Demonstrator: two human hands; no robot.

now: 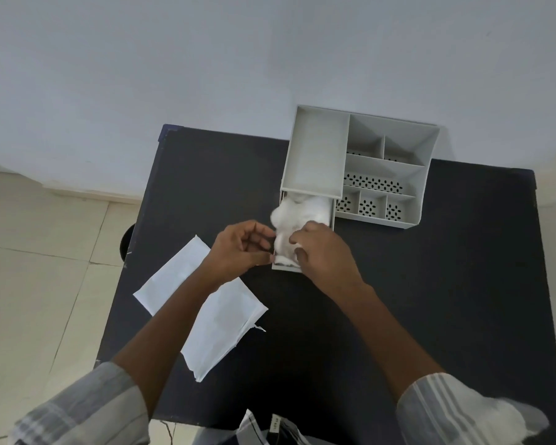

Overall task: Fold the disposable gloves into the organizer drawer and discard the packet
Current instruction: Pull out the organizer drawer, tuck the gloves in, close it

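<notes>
A white organizer point(385, 162) stands at the back of the dark table point(430, 284). Its drawer point(286, 268) is pulled out toward me. Crumpled translucent white disposable gloves point(297, 213) fill the drawer and bulge above its rim. My right hand point(321, 252) presses down on the gloves, fingers curled into them. My left hand point(241, 245) is at the drawer's left side, fingertips pinching the edge of the gloves. The flat white packet point(219, 322) lies on the table's left part, under my left forearm, partly over the table edge.
The organizer has several compartments with perforated bottoms point(371, 183). A pale wall rises behind the table. Tiled floor point(29, 284) lies to the left, with a dark round object point(127, 244) just past the table's left edge.
</notes>
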